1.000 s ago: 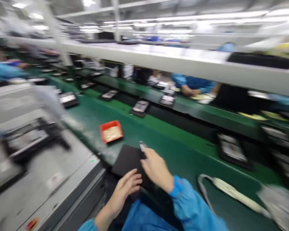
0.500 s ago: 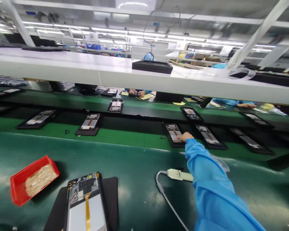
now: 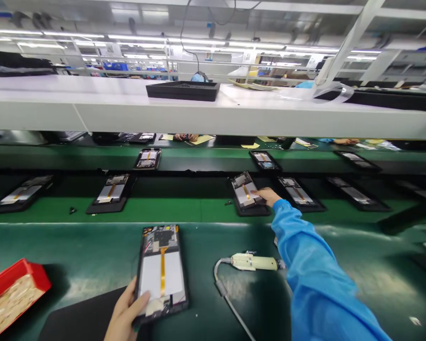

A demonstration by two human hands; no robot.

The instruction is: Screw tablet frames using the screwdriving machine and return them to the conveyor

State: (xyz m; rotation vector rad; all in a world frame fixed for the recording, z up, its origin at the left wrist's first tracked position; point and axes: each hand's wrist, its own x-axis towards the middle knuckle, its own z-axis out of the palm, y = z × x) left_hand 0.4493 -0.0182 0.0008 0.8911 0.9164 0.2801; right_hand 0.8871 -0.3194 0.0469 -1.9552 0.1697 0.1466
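Note:
My left hand [image 3: 128, 310] grips the lower left edge of an opened tablet [image 3: 170, 272], thumb on top. The tablet shows a circuit board, a white battery and an orange ribbon cable, and is held above the bench beside a black mat [image 3: 81, 315]. Stretched far forward, my right hand [image 3: 268, 195] has its fingers closed on the right edge of another opened tablet [image 3: 242, 189]. That one sits askew over its black tray [image 3: 259, 210] on the green line. A pale yellow corded tool [image 3: 253, 262] lies near my right sleeve.
A red bin [image 3: 39, 279] of small flat tan pieces stands at lower left. Other opened tablets [image 3: 111, 192] in trays lie along the line [image 3: 184, 208]. A white shelf [image 3: 128, 116] with a black tray [image 3: 184, 90] runs across above. Co-workers' hands [image 3: 186, 137] show behind.
My left hand has come into view and lifted the near tablet off its mat. The far tablet has turned askew in my right hand. The view has shifted to the right.

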